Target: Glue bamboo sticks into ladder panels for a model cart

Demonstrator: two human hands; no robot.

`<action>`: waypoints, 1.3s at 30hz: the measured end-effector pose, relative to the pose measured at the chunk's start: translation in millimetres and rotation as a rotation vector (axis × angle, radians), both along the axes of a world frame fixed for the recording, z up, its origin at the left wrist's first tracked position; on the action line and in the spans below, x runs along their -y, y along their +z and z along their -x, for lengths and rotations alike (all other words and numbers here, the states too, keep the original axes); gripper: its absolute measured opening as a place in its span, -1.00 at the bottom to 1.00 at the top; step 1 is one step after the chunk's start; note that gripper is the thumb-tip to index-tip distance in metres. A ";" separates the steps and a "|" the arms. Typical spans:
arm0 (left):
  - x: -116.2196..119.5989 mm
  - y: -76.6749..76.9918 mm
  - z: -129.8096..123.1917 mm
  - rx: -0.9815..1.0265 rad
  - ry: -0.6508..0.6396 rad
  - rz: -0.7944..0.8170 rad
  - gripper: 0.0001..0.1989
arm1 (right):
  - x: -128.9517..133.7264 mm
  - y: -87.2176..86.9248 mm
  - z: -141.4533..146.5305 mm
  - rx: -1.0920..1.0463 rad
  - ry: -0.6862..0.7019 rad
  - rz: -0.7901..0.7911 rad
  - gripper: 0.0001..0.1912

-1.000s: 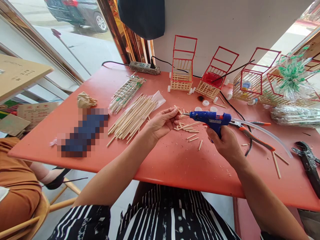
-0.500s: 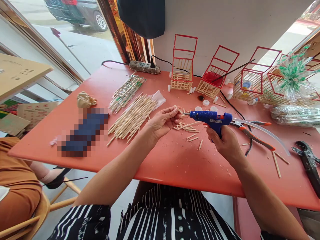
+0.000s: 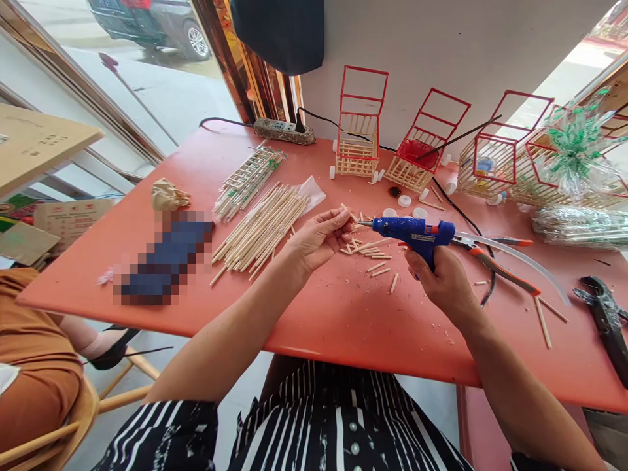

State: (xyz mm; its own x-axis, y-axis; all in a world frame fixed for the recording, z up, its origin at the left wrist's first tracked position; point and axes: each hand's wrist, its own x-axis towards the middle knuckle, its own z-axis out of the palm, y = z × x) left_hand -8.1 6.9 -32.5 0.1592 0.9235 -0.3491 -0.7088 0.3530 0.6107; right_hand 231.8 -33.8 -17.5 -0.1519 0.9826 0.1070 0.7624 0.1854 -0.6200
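My right hand [image 3: 444, 278] is wrapped round the grip of a blue glue gun [image 3: 415, 233], its nozzle pointing left. A clear glue stick [image 3: 520, 255] curves out from the gun's back. In a pinch, my left hand [image 3: 326, 239] holds a short wooden stick [image 3: 349, 212] right by the nozzle tip; whether they touch is too small to tell. Below the nozzle lie several cut wooden pieces [image 3: 377, 255]. A bundle of long wooden sticks [image 3: 262, 229] is left of my left hand. Pliers with orange handles [image 3: 510, 268] lie beyond my right hand.
Small stick-built carts with red frames [image 3: 358, 144] stand along the wall. A power strip [image 3: 284, 131] sits at the back edge. Wrapped sticks [image 3: 250, 180], a crumpled cloth [image 3: 168, 195] and a black tool [image 3: 603, 320] lie on the red table [image 3: 314, 333]. Someone sits at the left.
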 end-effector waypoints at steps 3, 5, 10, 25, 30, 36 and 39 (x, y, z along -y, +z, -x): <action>0.4 1.2 -1.1 -0.011 0.011 0.002 -0.76 | 0.2 -0.1 -0.2 0.003 0.005 -0.001 -0.55; 0.6 1.7 -1.4 -0.017 0.009 0.001 -0.76 | 0.3 0.0 -0.5 0.004 0.006 -0.006 -0.56; 0.8 1.6 -1.1 -0.014 -0.004 -0.013 -0.74 | 0.4 0.7 -0.7 0.008 0.010 -0.025 -0.54; -1.3 -5.7 2.0 -0.039 -0.017 -0.109 -0.76 | 1.0 1.7 -1.3 0.005 0.025 -0.041 -0.53; 1.2 -3.8 1.0 -0.036 -0.023 -0.099 -0.78 | 1.6 2.5 1.6 -0.024 0.024 -0.041 -0.55; 0.9 -1.3 -0.2 -0.035 -0.005 -0.055 -0.77 | 1.4 3.2 1.7 -0.017 0.050 -0.037 -0.56; 0.7 -1.3 -0.2 -0.020 -0.010 -0.042 -0.77 | 1.3 3.2 0.8 -0.014 0.052 -0.035 -0.56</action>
State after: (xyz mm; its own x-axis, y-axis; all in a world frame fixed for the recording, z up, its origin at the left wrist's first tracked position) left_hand -8.0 6.2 -33.8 0.1614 0.9358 -0.3133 -0.6928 0.3336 0.6394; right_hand 231.0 -35.1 -14.4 -0.2010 0.9690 0.1440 0.7422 0.2466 -0.6232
